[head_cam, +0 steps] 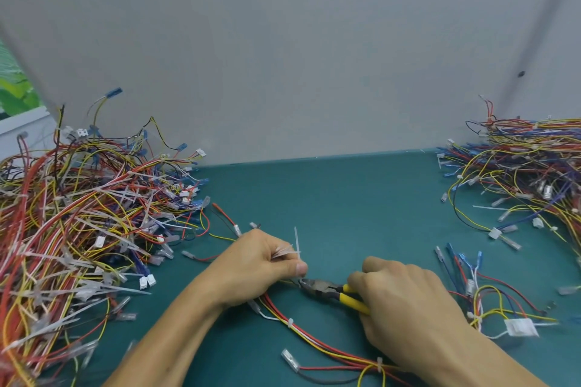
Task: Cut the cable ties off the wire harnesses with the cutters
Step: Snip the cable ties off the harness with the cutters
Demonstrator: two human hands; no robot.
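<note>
At lower centre, the left hand (257,267) pinches a cable tie (297,247) on the wire harness (314,342) while the right hand (405,295) grips the cutters (317,287), whose jaws could nick a wire if misaligned.

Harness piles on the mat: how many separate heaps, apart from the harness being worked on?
2, possibly more out of frame: a large pile at the left edge and another pile at the far right. A few loose harnesses lie near the right hand.
</note>
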